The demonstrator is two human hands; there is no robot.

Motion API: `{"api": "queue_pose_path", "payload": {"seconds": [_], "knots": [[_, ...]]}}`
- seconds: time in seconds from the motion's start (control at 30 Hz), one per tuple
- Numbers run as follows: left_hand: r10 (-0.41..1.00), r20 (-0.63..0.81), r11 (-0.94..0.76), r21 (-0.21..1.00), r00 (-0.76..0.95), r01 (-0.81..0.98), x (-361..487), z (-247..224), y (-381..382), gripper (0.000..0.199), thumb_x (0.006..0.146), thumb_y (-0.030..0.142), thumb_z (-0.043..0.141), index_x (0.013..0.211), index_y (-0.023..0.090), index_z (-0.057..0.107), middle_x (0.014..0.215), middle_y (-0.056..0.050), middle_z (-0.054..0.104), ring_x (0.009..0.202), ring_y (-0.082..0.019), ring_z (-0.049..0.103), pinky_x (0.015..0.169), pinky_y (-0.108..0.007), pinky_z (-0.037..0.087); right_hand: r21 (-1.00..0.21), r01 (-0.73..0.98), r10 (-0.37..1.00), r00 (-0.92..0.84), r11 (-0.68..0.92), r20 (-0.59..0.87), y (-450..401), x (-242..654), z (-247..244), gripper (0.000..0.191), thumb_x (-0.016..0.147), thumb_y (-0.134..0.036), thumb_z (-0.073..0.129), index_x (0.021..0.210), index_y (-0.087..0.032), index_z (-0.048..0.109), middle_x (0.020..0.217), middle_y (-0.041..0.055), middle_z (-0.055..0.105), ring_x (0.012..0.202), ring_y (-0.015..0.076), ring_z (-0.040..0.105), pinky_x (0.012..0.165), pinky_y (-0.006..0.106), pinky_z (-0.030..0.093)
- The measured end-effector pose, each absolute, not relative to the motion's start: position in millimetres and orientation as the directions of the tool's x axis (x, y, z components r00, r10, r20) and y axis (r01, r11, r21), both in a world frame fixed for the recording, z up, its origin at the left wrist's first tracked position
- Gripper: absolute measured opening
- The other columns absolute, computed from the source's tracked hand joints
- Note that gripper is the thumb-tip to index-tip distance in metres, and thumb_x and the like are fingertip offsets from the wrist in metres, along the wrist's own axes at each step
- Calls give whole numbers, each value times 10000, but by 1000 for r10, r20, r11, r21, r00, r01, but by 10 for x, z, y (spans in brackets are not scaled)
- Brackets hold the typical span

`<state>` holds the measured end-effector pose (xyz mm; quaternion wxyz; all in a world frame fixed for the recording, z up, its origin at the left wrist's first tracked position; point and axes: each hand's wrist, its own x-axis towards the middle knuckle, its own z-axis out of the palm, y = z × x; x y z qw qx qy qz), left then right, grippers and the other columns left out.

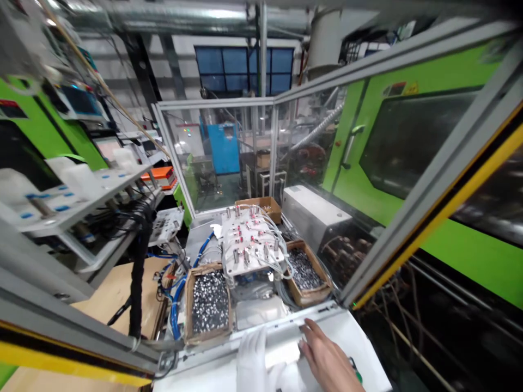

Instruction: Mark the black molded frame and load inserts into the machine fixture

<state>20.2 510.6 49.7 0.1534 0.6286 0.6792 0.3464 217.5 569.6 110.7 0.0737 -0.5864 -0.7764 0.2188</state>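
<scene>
My right hand (329, 359) reaches in from the bottom edge, its fingers stretched forward and a little apart. The fingertips are over a smooth white surface (359, 348) at the near end of the work table, beside a glossy white plastic part (281, 354). Whether they touch that part, I cannot tell. Left of it stands a ribbed or stacked white piece (251, 359), blurred. My left hand is out of view. Beyond lies a white fixture plate (245, 264) with metal pins, small red lights and pale hoses.
Cardboard boxes of small dark-and-shiny parts flank the fixture, one on the left (188, 310) and one on the right (312, 296). Another box (273, 209) sits behind. Aluminium posts (425, 190) and clear panels enclose the table. A green machine (461, 239) stands right; blue hoses (175, 310) run left.
</scene>
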Motion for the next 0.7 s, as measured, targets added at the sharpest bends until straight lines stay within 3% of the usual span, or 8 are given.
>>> {"api": "queue_pose_path", "payload": {"seconds": [0.17,0.27,0.37,0.5,0.7], "knots": [[954,229,-6,660,-194,751,187,277,5199,527,808,381,720,1296,207,621,1332,-193,619,1276,-430,526,1110,-658,385,-467,853,925,-341,231,-167,5585,2102,1343,468,1009,-310,270,1214,-124,648,1534,221,477,1183,332,677,1007,417,535],[956,244,-42,666,-165,745,180,367,5177,527,864,415,678,1338,209,577,1341,-150,607,1267,-354,542,1094,-629,415,-461,863,925,-326,207,-194,5551,2053,1382,498,1016,-331,240,1236,-123,636,1558,214,446,1209,333,661,1016,426,529],[958,256,-85,677,-126,732,178,536,5128,502,913,441,629,1352,206,558,1387,-129,571,1270,-301,541,1079,-581,449,-547,821,938,-301,165,-169,5575,2081,1288,518,1006,-363,263,1289,-91,600,1558,232,435,1294,329,601,1064,434,498],[959,260,-102,692,-115,715,194,696,5106,480,921,437,623,1337,203,568,1392,-132,565,1256,-294,550,1061,-561,473,-676,730,955,-260,99,-141,5643,2186,1087,512,975,-392,330,1255,-75,618,1521,241,467,1362,303,537,1140,429,427],[959,252,-93,711,-128,697,210,760,5120,474,923,435,622,1334,205,570,1386,-129,570,1248,-290,556,1055,-556,480,-753,652,961,-254,85,-111,5665,2265,1054,446,964,-395,389,1202,-141,668,1512,190,495,1399,280,495,1149,421,406]]}}
